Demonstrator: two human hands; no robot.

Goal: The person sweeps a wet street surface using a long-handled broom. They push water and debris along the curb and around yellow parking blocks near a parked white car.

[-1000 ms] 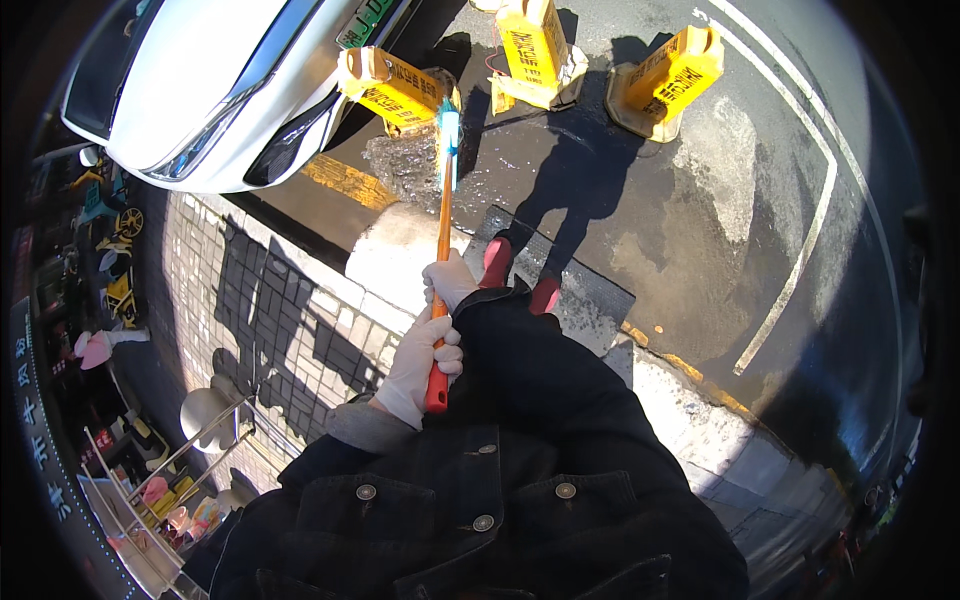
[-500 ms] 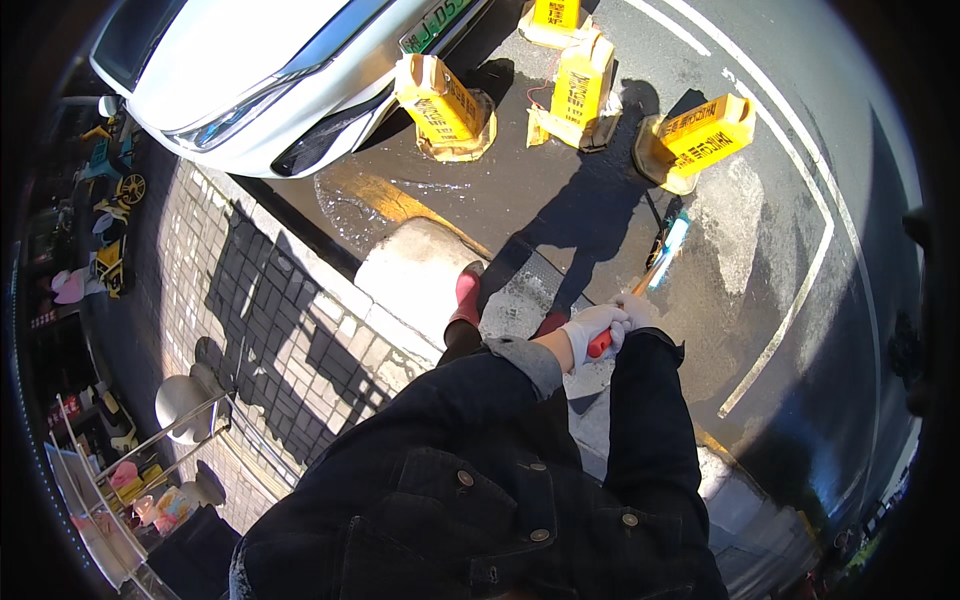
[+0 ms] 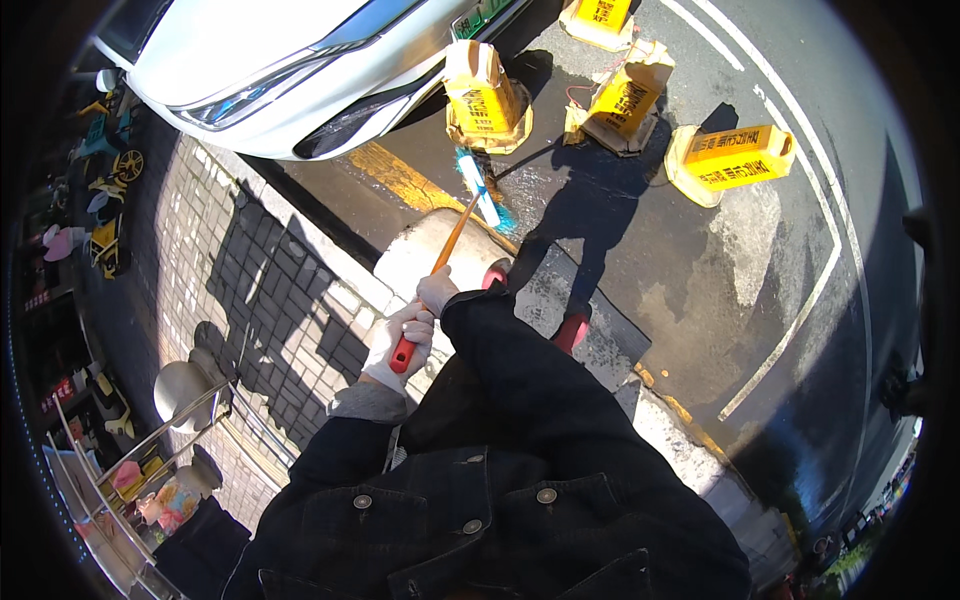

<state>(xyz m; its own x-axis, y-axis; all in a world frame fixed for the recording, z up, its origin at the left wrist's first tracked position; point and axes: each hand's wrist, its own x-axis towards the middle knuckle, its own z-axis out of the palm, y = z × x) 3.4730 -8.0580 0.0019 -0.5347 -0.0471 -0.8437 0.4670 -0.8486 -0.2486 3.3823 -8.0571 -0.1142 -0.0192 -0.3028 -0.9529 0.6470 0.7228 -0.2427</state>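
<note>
1. Grey, a ball-shaped bollard is standing at far left on brick paving, where dark shadows are falling.
2. Just right of that paving, at the top, a white car is showing its front end and one headlight.
3. The gloved left hand is closing its fingers round the red-ended handle of a push broom, with the red tip sticking out below the palm.
4. Just above and to the right, the right hand is wrapping the wooden shaft, near the left one; its dark sleeve is crossing in front of the body.
5. The broom's white head with blue bristles is lying crosswise over the roadway, by a yellow painted strip; how firmly it is pressing, I cannot tell.
6. Beyond the head, a yellow barrier post is standing near the car.
7. Red shoes are showing below the person's shadow.
8. Three more yellow posts are standing farther right, before white road lines.
</note>
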